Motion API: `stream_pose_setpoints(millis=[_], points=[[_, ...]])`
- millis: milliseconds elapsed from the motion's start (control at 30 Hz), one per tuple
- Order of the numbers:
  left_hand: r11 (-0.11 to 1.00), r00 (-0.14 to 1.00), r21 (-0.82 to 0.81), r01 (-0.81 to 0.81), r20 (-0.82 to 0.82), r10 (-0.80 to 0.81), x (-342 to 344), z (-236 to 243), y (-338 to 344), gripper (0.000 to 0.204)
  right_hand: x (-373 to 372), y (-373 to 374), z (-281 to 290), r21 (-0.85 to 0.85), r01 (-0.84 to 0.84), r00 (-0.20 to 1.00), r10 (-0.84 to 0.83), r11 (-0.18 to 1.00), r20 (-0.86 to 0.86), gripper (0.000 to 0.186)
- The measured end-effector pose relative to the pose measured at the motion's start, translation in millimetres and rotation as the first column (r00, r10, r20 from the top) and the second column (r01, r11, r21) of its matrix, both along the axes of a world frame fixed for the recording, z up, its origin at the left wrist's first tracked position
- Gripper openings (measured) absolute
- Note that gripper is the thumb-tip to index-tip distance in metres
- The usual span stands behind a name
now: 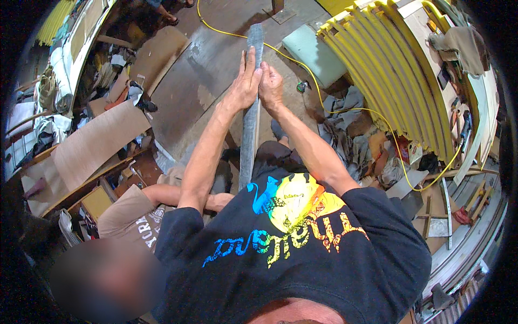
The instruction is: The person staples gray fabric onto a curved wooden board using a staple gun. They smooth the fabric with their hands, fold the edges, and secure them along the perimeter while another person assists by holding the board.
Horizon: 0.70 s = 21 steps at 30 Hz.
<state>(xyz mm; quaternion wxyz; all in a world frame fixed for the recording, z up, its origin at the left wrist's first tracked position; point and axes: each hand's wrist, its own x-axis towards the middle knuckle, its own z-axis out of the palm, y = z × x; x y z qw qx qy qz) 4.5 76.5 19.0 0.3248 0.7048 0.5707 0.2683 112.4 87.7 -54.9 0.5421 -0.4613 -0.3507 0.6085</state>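
A long, narrow strip covered in grey fabric runs away from my body, up the middle of the view. My left hand lies against its left side, with the fingers stretched out along the covering. On the right edge, close beside it, my right hand is closed, fingers curled and thumb pressed to the fabric. It grips the edge there. What lies under the fabric is hidden, apart from a pale edge along the strip's right side.
A yellow hose loops across the floor on the right. Beyond it stand stacked yellow curved pieces and a pale green block. Fabric scraps lie nearby. At lower left another person in a tan shirt sits close, beside a brown board.
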Motion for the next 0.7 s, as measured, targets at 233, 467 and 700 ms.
stream_pose_setpoints(millis=[233, 467, 700], points=[[0.999, 0.996, 0.012, 0.043, -0.076, -0.042, 0.3, -19.0, 0.5, 0.065, -1.8, 4.2, -16.1, 0.144, 0.017, 0.953, -0.059, 0.989, 0.296, 0.031], [1.0, 0.994, 0.001, 0.001, -0.11, -0.001, 1.4, 10.5, -2.4, 0.062, -15.5, -0.4, 4.4, 0.05, 0.06, 0.986, -0.067, 0.997, 0.154, 0.044], [0.995, 0.964, -0.075, 0.059, -0.255, -0.077, 23.4, 41.1, -5.7, 0.059, 74.1, 11.9, 5.0, 0.099, -0.171, 0.871, 0.103, 0.98, 0.481, 0.038]])
